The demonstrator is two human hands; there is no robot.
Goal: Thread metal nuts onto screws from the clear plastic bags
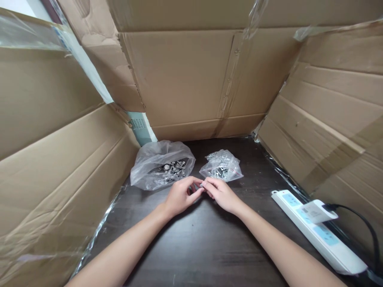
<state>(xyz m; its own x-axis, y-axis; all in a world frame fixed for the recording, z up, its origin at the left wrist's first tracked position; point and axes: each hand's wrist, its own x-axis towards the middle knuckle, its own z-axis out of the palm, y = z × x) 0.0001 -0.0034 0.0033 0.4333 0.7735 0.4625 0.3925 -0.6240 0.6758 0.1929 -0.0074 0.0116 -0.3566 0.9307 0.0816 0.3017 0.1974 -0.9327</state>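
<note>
My left hand [184,194] and my right hand [220,194] meet fingertip to fingertip above the dark table. Between them is a small shiny metal piece [201,185], pinched by both hands and mostly covered by the fingers, so its exact kind does not show. Behind my left hand lies an open clear plastic bag [149,167] with many small round metal parts [175,168] in it. A smaller zip bag [229,161] sits just beyond my right hand, holding small silvery pieces that look like screws [220,172].
On the right of the dark wooden table [191,251] lies a white power strip [332,243] with a white plug-in adapter [318,212] and a black cable [363,221]. Taped cardboard walls [185,75] close in the back and both sides.
</note>
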